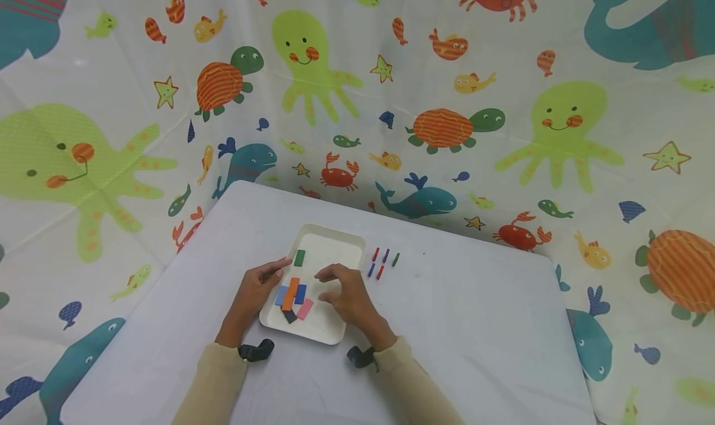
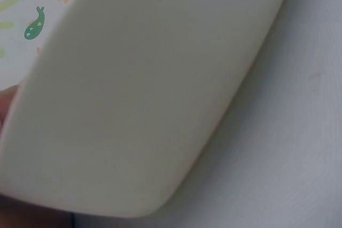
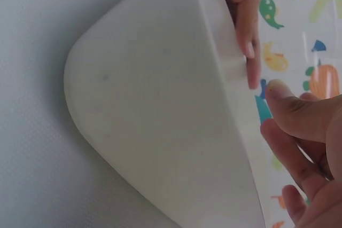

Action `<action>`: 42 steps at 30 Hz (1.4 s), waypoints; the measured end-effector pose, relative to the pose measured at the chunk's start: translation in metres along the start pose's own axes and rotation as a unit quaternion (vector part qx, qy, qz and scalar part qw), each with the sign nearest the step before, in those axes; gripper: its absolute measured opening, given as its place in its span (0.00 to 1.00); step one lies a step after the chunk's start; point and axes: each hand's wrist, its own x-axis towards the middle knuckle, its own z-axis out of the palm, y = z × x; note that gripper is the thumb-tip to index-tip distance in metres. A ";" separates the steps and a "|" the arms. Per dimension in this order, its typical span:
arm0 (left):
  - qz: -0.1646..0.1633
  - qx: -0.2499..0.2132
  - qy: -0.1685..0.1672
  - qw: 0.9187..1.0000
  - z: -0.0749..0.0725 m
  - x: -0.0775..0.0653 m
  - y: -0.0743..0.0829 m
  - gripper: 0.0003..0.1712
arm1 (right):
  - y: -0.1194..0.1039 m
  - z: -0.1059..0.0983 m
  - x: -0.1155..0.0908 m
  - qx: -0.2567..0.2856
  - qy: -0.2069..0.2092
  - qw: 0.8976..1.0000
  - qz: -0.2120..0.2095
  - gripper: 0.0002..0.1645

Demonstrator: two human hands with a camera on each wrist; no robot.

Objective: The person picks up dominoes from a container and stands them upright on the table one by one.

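A white rectangular tray (image 1: 335,251) stands on the table with flat coloured blocks in it. An orange block (image 1: 290,295) lies across a light blue block (image 1: 280,296) and a dark blue block (image 1: 300,294). Below them are a black block (image 1: 289,316) and a pink block (image 1: 305,309); a green block (image 1: 300,258) lies apart near the tray's left wall. My left hand (image 1: 252,293) rests at the tray's left rim, its fingers extended. Over the tray's right side hovers my right hand (image 1: 350,296), thumb and fingers apart, nothing between them. Both wrist views mostly show the tray's outer wall (image 2: 139,100).
Right of the tray, several short sticks lie in two rows, among them a red stick (image 1: 376,254), a purple stick (image 1: 386,255) and a green stick (image 1: 396,260). A sea-animal patterned curtain (image 1: 357,102) surrounds the white table (image 1: 475,326). Each wrist wears a dark camera.
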 end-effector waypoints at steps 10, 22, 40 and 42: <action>0.003 0.005 -0.002 1.000 -0.001 0.000 -0.001 0.22 | -0.004 0.010 0.001 -0.012 -0.045 0.999 -0.022 0.23; 0.019 -0.009 -0.005 1.000 -0.002 -0.002 -0.002 0.22 | -0.010 0.026 0.005 -0.044 -0.106 0.992 -0.042 0.19; 0.011 -0.033 -0.013 0.999 -0.003 -0.002 0.001 0.22 | -0.010 0.026 0.006 -0.142 -0.124 0.979 -0.077 0.15; 0.010 -0.037 -0.016 0.999 -0.003 -0.003 0.000 0.22 | -0.011 0.024 0.005 -0.152 -0.125 0.977 -0.088 0.15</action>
